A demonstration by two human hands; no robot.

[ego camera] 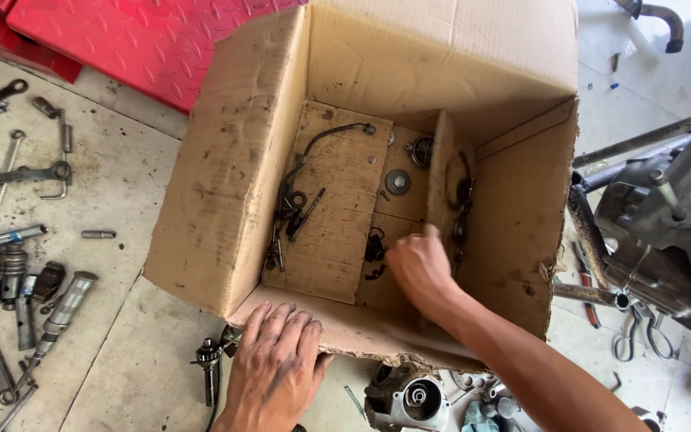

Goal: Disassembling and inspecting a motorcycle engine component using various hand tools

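Observation:
A large open cardboard box point(225, 184) stands on the concrete floor. Inside lie small dark metal parts: a cable with a lever point(301, 188), a round washer point(397, 182) and black clips point(374, 248). My right hand point(419, 268) reaches down into the box beside the black clips and an upright inner flap point(440, 172); its fingers are curled and their tips are hidden, so I cannot tell whether they hold anything. My left hand point(275, 364) rests flat, fingers spread, on the box's near edge and holds nothing.
Wrenches and sockets point(17, 264) are scattered on the floor at left. A red tread-plate ramp point(137, 40) lies behind the box. An engine on a frame point(673, 208) stands at right, pliers point(641, 332) below it. A geared shaft point(208, 364) and a metal housing point(409, 400) lie near me.

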